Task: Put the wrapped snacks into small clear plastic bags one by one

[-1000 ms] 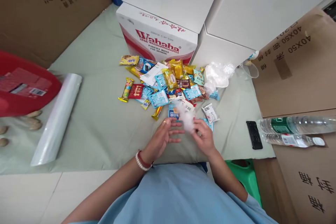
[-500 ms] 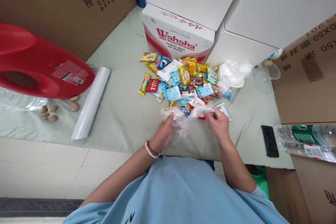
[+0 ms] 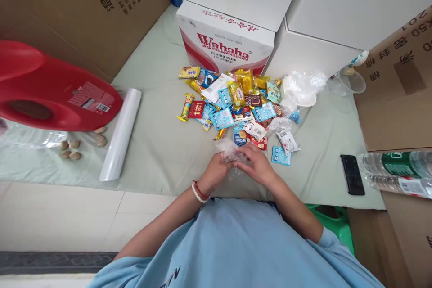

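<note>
Left hand [image 3: 217,173]: grip pinched on clear plastic [image 3: 227,147]
Right hand [image 3: 258,165]: half-curled over it, hold unclear from here
Clear plastic: likely flimsy, tease gently

Two bracelets circle the wrist just behind the left hand [image 3: 216,173]: a thin reddish band [image 3: 202,191] on the side nearer the hand, and right beside it a string of small round white beads [image 3: 198,194]. Behind the right hand [image 3: 258,164] the forearm is bare up to a short, loose sleeve [image 3: 332,245]. Farther back from both hands spreads a plain light blue shirt [image 3: 236,238], softly creased, with dark slanted lettering [image 3: 170,278], partly cut off, behind the left wrist.
</note>
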`<state>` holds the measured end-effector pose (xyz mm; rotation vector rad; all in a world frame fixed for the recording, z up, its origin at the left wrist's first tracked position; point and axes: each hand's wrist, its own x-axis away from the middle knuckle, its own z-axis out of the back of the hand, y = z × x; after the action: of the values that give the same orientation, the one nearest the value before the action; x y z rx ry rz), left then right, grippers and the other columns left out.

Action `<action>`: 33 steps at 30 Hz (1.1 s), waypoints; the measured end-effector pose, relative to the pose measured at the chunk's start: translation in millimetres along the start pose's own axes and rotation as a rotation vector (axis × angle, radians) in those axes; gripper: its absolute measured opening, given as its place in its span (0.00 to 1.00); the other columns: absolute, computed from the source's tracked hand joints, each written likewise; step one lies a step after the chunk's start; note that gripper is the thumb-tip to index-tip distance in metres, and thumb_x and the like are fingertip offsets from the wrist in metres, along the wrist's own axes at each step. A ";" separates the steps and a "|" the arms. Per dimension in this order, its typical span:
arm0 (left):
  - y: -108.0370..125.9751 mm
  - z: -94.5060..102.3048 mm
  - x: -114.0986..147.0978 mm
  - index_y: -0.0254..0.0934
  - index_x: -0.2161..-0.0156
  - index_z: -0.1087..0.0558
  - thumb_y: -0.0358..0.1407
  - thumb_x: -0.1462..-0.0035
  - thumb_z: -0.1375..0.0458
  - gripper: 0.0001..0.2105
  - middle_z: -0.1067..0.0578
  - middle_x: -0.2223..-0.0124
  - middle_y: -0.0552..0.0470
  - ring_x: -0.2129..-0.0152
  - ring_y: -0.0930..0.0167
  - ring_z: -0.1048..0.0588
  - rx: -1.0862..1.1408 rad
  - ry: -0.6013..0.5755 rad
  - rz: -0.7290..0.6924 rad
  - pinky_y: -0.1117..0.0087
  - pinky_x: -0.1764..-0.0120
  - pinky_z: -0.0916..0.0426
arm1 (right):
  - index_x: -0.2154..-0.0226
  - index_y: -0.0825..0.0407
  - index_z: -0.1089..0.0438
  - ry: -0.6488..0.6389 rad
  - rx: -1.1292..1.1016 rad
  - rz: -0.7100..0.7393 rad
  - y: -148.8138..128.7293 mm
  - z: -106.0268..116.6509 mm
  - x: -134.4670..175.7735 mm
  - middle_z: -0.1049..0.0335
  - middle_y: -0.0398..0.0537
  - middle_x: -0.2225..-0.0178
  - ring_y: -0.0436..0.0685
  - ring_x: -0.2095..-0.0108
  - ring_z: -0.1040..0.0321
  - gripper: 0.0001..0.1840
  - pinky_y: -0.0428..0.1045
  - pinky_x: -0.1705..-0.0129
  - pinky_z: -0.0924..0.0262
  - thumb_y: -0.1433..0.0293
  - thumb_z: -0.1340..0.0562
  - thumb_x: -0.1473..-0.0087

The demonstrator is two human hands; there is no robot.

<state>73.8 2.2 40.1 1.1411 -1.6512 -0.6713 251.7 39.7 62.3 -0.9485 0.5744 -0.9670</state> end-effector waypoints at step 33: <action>-0.3 38.1 28.8 0.40 0.67 0.34 0.48 0.56 0.26 0.23 0.27 0.66 0.57 0.65 0.71 0.24 0.159 0.398 -0.116 0.66 0.58 0.26 | 0.67 0.47 0.32 0.494 -0.953 -0.511 18.2 16.6 27.3 0.27 0.39 0.66 0.51 0.65 0.27 0.24 0.51 0.60 0.25 0.56 0.21 0.58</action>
<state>36.4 -27.4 37.6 1.3922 -1.3234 -0.3573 285.2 26.8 54.4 -1.7712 1.3142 -1.4325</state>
